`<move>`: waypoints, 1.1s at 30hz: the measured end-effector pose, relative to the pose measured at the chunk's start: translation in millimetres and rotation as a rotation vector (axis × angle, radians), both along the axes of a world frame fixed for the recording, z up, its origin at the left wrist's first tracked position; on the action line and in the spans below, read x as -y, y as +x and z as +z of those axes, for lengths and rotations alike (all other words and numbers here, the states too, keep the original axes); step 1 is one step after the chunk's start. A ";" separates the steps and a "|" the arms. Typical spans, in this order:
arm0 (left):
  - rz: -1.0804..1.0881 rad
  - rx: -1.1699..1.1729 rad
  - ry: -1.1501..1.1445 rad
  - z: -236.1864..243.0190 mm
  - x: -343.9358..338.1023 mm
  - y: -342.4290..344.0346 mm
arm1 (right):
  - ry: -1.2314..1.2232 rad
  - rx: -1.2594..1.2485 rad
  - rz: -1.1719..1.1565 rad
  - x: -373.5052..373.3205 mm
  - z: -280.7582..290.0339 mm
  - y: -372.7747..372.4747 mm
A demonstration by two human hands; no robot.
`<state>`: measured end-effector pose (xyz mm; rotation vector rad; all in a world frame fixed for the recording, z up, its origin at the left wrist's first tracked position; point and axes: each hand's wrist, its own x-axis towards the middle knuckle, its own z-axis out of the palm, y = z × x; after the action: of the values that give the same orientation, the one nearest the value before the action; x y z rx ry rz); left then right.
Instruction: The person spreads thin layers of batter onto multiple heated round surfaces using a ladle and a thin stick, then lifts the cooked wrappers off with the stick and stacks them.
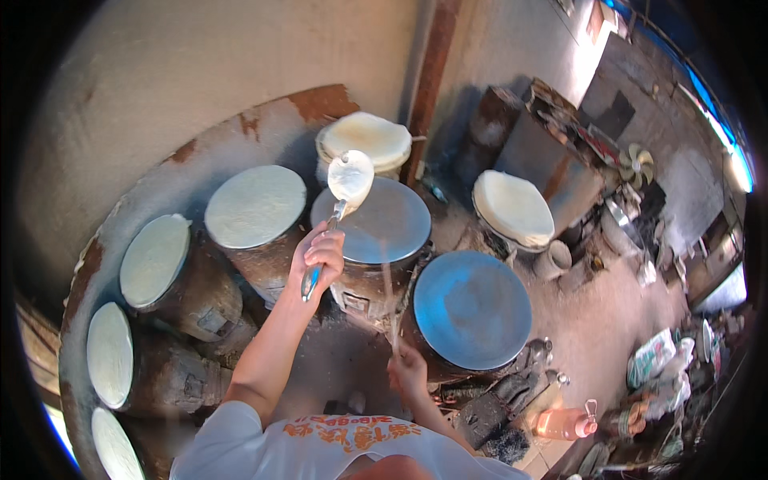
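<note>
My left hand is closed round the handle of a metal ladle, whose bowl is full of white batter. The ladle is above a round dark griddle with no batter visible on it. My right hand grips a thin stick, blurred along its length, pointing up toward that griddle's near edge. Right of this hand sits another bare griddle with a bluish sheen. To the left, pale batter covers a griddle and several more, including one griddle beside it.
Stacked thin flatbreads stand behind the middle griddle, and another flatbread stack is at right. A curved wall backs the drum stoves. A pink bottle, plastic bags and a metal fan are farther right.
</note>
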<state>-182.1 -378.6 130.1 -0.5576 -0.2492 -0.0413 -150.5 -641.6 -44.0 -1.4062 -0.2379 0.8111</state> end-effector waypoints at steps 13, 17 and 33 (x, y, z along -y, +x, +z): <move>-0.332 -0.608 0.733 -115.4 -70.9 190.2 | 0.130 0.110 -0.601 -158.1 -62.0 122.4; -0.357 -0.646 0.853 -122.2 -119.4 226.0 | -0.330 0.748 -0.644 -202.2 -22.4 148.7; -0.238 -0.579 1.746 -133.5 -262.1 231.7 | -0.789 0.868 -0.559 -283.2 -3.9 130.8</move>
<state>49.6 -116.6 -3.4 1.1458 0.4454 -0.2868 -19.7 -358.5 -47.9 -2.3756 -0.1648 -0.2678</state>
